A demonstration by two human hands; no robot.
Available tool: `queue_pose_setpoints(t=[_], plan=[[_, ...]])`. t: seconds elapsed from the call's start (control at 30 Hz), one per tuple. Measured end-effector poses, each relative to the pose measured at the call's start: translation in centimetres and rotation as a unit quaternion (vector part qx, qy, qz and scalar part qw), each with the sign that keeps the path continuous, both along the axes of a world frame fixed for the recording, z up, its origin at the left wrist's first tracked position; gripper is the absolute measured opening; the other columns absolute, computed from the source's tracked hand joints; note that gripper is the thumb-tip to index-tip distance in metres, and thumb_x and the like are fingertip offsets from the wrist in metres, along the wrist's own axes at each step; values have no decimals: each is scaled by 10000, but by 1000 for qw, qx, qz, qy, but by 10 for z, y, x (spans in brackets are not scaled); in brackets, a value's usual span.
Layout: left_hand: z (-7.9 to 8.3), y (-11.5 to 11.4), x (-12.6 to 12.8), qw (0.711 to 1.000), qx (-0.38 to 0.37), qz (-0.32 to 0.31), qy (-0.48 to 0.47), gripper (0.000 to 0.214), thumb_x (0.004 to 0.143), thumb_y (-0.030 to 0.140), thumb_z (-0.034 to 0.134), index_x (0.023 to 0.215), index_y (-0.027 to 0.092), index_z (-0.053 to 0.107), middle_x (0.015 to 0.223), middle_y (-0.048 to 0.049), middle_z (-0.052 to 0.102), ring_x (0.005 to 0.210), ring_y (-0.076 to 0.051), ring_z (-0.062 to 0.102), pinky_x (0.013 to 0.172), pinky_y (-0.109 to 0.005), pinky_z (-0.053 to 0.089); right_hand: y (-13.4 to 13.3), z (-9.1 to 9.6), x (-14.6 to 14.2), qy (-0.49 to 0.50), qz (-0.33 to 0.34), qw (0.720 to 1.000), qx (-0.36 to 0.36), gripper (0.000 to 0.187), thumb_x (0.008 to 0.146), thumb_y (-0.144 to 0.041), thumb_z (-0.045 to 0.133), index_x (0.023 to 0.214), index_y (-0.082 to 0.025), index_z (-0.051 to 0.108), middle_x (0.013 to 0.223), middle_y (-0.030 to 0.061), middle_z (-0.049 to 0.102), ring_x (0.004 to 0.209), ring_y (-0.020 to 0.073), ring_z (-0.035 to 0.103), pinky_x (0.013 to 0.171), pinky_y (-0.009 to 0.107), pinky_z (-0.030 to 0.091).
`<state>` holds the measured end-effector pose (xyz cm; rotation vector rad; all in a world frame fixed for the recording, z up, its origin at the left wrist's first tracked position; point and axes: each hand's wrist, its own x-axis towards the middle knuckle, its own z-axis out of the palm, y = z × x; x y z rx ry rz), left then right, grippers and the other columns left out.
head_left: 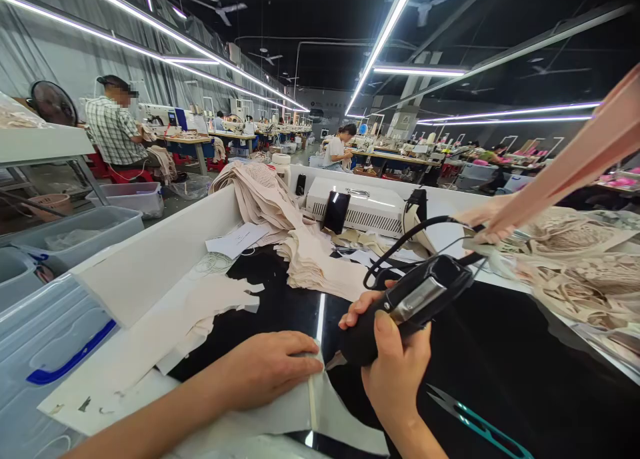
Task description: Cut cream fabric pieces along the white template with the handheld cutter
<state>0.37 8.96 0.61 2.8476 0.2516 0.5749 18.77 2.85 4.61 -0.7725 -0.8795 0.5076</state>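
Observation:
My right hand (395, 352) grips a black corded hand tool (415, 299) with a shiny metal plate on its side; its working end is hidden. A stretched pink band (565, 152) and a black cable run up from the tool's far end. My left hand (270, 366) lies flat, its fingertips resting on a pale fabric piece (345, 412) with a narrow strip down it. Beside my right wrist lie teal thread snips (480, 422) on the black work surface (515, 339).
Stacked beige cut pieces (320, 266) lie ahead, near a white vented box (360, 202) and a phone (336, 211). More pale pieces (200, 312) are at left, beside a low white wall (165, 259). Lacy beige garments (585, 266) are heaped at right. Several people sew beyond.

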Motion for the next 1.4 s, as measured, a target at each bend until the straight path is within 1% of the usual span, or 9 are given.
queue_pose_setpoints(t=[0.17,0.27,0.33,0.4,0.5,0.63,0.8,1.13,1.4], plan=[[0,2,-2,1000,16,1,3,282,1108,242,471,1296,183,672,1351,-117,664,1185,-230,685,1018,-312,570,-3,6,3,-3,-11,1000,0,241,927,-333,712,1133,-307,589,815,-46,675,618,133,638,588,305,593],[0,-1,-1,999,39,0,-4,266,1101,251,489,1283,170,666,1347,-127,658,1209,-248,666,1120,-404,509,-8,10,6,9,-11,1000,9,269,913,-322,721,1147,-307,590,808,-51,675,607,131,637,584,304,592],[1,-5,2,998,56,-13,-19,254,1096,238,487,1255,153,666,1285,-131,679,1182,-242,666,1163,-439,465,-11,11,6,12,-5,1000,12,269,912,-312,718,1148,-307,589,809,-51,675,604,132,636,581,305,592],[4,-10,5,998,58,-30,-25,237,1088,235,492,1213,140,671,1178,-121,702,1100,-220,673,1134,-400,487,-13,10,6,9,-4,1000,7,261,917,-308,712,1147,-305,588,811,-49,673,609,134,637,586,308,592],[9,-18,9,999,46,-29,0,199,1075,225,512,1136,148,686,1056,-84,698,969,-197,667,997,-332,550,-14,7,6,8,-6,1000,3,261,923,-313,712,1151,-302,586,823,-44,671,615,134,640,594,312,594],[12,-23,7,999,26,-9,20,166,1067,209,536,1122,172,688,1087,-64,687,933,-195,657,882,-299,553,-14,4,4,8,3,1000,6,268,933,-323,710,1170,-305,586,834,-43,670,621,132,639,596,308,594],[12,-24,3,1000,19,-8,16,164,1066,213,553,1172,187,676,1119,-72,683,944,-198,659,874,-289,542,-14,1,1,2,13,1000,16,289,939,-328,709,1198,-310,581,833,-47,669,627,125,637,604,295,589],[8,-26,2,999,46,-15,14,188,1056,157,524,1179,201,659,1134,-82,676,962,-204,658,907,-299,535,-14,0,-3,-10,9,1000,10,248,951,-324,695,1166,-297,574,843,-36,669,629,132,647,603,306,594],[10,-26,2,998,56,-13,8,222,1047,144,538,1227,207,651,1120,-94,678,931,-195,651,905,-287,535,-25,2,1,1,6,1000,17,272,933,-344,713,1171,-304,587,831,-40,673,619,131,652,597,306,600]])
